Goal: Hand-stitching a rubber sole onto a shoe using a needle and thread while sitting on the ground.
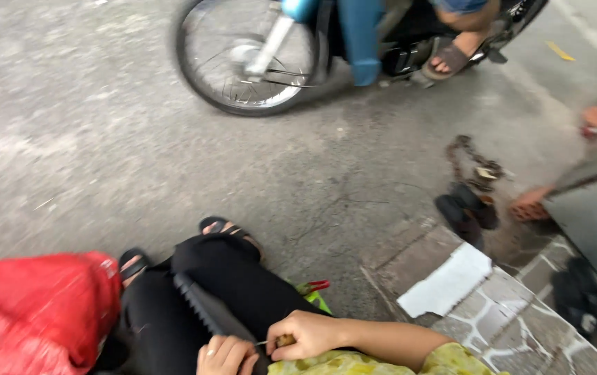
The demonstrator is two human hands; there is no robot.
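Note:
I sit at the roadside with my knees up in black trousers (243, 278). A black ridged rubber sole (205, 312) lies along my lap. My left hand (225, 355) grips its near end at the bottom edge of the view. Just to the right, my right hand (310, 335) is closed on a small wooden-handled awl (282, 340), its thin metal tip pointing left toward the sole. My right forearm comes in from the lower right, over a yellow-green sleeve (382, 362).
A red bag (35, 312) sits by my left knee. A motorbike wheel (246, 55) and a rider's sandalled foot (451, 59) pass on the asphalt ahead. A rusty chain (472, 163), a brick (529, 205), white paper (448, 281) and tiled kerb (514, 326) lie to the right.

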